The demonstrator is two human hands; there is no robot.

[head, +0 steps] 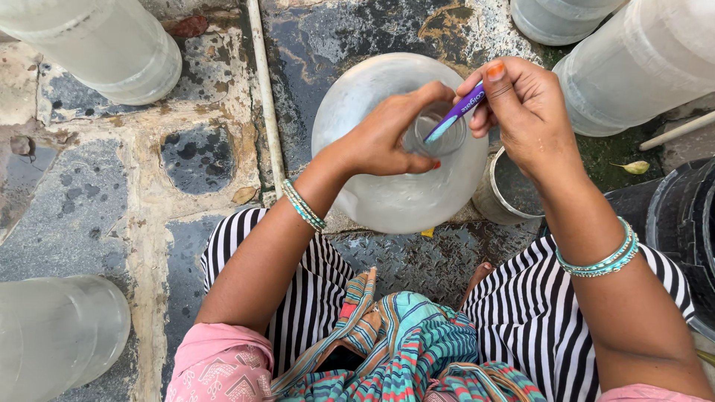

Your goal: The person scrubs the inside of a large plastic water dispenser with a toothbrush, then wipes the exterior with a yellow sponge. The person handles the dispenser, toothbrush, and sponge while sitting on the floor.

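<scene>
A large clear plastic water jug (387, 193) stands upright on the wet stone floor, seen from above. My left hand (387, 138) wraps around its narrow neck and mouth. My right hand (521, 112) pinches a purple toothbrush (456, 112) by the handle, and the brush's head reaches down into the jug's mouth. Both wrists wear turquoise bangles.
Several other clear jugs stand around: one at the top left (104, 45), one at the bottom left (52, 335), one at the top right (640, 59). A small metal pot (510, 193) sits beside the jug. A white pipe (267, 97) runs along the floor. A black tub (681, 216) is at the right.
</scene>
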